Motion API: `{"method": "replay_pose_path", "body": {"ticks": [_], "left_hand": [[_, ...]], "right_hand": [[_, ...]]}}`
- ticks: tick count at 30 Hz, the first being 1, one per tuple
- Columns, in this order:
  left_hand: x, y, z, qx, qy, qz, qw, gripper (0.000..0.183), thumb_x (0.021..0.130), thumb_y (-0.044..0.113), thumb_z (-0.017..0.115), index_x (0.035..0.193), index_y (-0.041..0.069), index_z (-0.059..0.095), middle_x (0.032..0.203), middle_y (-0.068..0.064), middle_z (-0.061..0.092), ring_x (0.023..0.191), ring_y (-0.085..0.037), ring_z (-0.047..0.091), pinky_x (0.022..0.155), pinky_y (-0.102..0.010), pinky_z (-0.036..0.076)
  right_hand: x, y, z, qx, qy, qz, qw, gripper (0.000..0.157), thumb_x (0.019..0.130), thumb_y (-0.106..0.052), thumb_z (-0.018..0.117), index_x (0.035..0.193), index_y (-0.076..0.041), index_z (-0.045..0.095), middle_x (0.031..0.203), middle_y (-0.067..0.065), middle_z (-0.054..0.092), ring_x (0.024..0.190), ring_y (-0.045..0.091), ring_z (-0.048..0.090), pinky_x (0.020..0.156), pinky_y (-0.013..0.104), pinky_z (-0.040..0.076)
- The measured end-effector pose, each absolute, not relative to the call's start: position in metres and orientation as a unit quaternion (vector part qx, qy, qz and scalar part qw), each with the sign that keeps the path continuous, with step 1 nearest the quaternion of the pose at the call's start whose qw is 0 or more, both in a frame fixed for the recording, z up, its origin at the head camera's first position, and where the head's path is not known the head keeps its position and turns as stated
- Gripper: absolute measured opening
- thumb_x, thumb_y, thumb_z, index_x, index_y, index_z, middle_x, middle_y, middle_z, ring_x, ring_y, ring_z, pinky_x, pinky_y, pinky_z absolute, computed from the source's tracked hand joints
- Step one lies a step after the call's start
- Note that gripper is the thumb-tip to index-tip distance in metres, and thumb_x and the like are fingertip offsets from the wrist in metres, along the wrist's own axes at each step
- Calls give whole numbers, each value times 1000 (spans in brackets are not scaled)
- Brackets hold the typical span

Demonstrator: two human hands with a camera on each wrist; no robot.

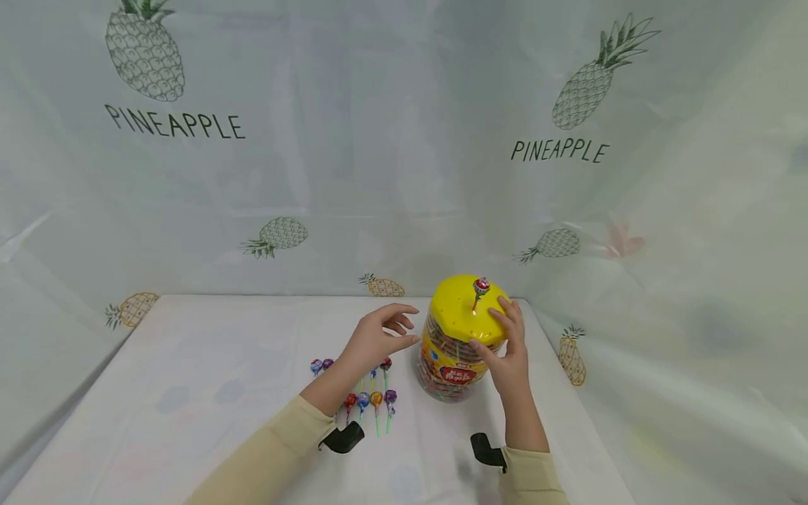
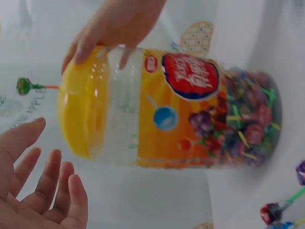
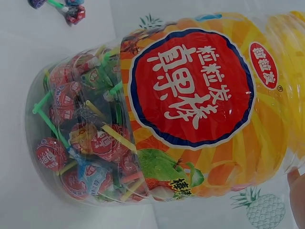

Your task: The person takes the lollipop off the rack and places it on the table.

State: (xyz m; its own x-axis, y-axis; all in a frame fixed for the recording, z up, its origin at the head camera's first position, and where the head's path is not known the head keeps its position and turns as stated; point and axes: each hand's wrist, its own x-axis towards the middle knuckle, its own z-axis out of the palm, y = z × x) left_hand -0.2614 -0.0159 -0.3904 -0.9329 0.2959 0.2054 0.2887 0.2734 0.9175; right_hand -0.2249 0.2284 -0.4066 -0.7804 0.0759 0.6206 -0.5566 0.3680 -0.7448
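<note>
A clear plastic lollipop jar with an orange label stands on the table. Its lower part holds many wrapped lollipops. On top is a yellow lid, from which a single lollipop sticks up on its stick. My right hand grips the jar at the lid, thumb at the front and fingers over the right side; only a bit of that hand enters the right wrist view. Left of the jar, my left hand is held in the air with loosely bent fingers, apart from the lid and holding nothing.
Several loose lollipops lie in rows left of the jar, partly hidden under my left forearm. A white cloth covers the table. Behind its far edge hangs a pale curtain printed with pineapples.
</note>
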Motion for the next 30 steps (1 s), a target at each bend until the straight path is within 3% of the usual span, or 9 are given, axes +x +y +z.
{"method": "replay_pose_path", "body": {"ticks": [8,20,30], "left_hand": [[-266,12,-370,221,784,580,-19,44,86,16,77,127,18,63,108,0,65,95,-19,60,84,-32,52],[-275,43,-344,238,789,565,-33,45,86,23,77,128,23,63,113,7,65,99,-12,60,85,-29,51],[-277,65,-330,241,772,588,-21,41,85,23,78,124,27,65,112,9,64,97,-11,59,76,-24,54]], "right_hand": [[-226,230,-410,167,-773,534,300,51,80,14,69,127,7,51,150,27,29,146,38,4,109,69,9],[-225,229,-409,162,-771,538,300,50,81,14,69,127,7,52,150,26,30,146,36,4,109,68,9],[-224,228,-408,160,-769,538,305,50,81,13,69,127,7,52,149,26,31,146,37,4,109,68,11]]}}
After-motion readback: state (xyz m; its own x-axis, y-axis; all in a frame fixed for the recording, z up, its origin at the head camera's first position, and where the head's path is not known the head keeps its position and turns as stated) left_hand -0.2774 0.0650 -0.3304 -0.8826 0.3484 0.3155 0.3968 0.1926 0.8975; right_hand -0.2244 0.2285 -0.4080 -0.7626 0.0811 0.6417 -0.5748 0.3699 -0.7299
